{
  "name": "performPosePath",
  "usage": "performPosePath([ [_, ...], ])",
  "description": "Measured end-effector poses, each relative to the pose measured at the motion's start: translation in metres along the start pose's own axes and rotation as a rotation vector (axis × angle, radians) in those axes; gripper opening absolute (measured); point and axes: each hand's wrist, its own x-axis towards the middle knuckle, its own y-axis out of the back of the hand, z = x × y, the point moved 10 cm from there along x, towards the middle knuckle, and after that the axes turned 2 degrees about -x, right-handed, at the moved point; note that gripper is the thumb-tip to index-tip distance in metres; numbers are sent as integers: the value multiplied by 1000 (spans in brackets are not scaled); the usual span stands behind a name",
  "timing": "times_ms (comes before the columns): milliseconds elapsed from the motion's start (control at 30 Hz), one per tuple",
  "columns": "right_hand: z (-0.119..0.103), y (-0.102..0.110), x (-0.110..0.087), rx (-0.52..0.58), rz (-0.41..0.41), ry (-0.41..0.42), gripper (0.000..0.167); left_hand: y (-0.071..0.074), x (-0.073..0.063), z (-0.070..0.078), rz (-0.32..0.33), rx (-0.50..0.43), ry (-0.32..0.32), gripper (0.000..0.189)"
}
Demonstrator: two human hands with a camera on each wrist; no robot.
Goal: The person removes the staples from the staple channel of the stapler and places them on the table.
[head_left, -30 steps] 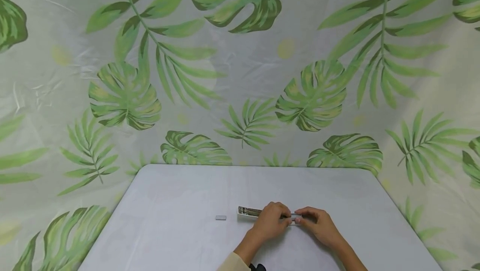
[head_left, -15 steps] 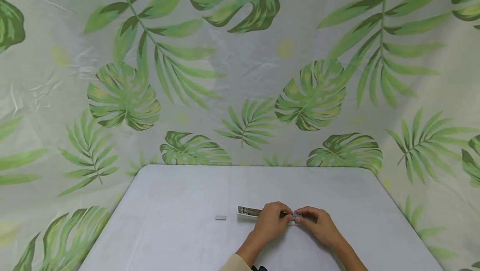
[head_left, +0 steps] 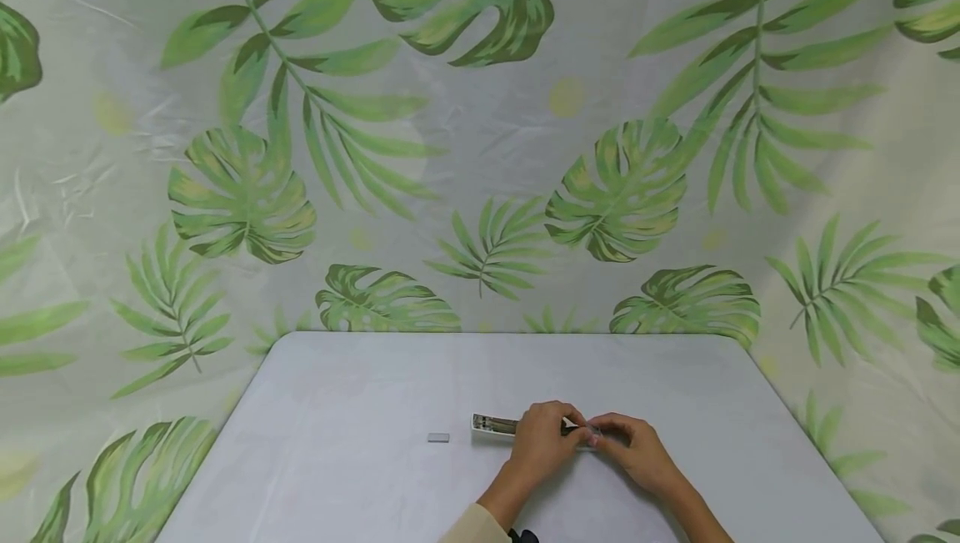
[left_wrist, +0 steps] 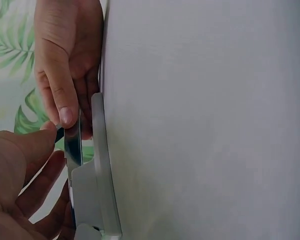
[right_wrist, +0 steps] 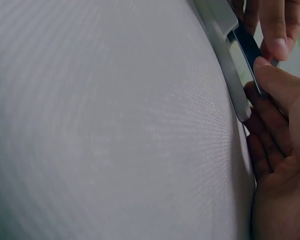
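A stapler (head_left: 489, 424) lies opened out on the table, its long cover pointing left. In the left wrist view its pale base (left_wrist: 106, 175) and shiny metal magazine (left_wrist: 74, 145) show. My left hand (head_left: 542, 440) reaches over the stapler, thumb and finger pinching a small dark strip, seemingly staples (left_wrist: 59, 134), against the magazine. From the other side, my right hand (head_left: 633, 447) holds the magazine's end, its thumb (right_wrist: 265, 67) on top and fingers below. Both hands' fingertips nearly meet and hide much of the magazine. A short grey strip of staples (head_left: 438, 438) lies left of the stapler.
The white table (head_left: 360, 384) has rounded far corners. Behind it hangs a pale cloth with green leaves (head_left: 487, 151), which also shows at both sides.
A grey strip seen between the hands half a second ago is now mostly covered. The left fingertips have shifted slightly right, closer to the right hand, which stays nearly still.
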Motion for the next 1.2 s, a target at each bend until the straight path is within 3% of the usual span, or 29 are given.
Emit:
performPosePath([
  [167, 3, -1, 0, -3, 1, -19, 21, 0, 1, 10, -17, 150, -65, 18],
  [333, -2, 0, 1, 0, 5, 24, 22, -4, 3, 21, -58, 308, -142, 15],
  [533, 2, 0, 2, 4, -18, 0, 22, -8, 5, 25, -102, 387, -176, 13],
  [933, 7, -4, 0, 9, -52, -56, 26, -12, 4, 24, -162, 388, -202, 15],
  [1200, 10, -5, -1, 14, -53, -83, 25, -9, 2, 20, -158, 309, -193, 13],
])
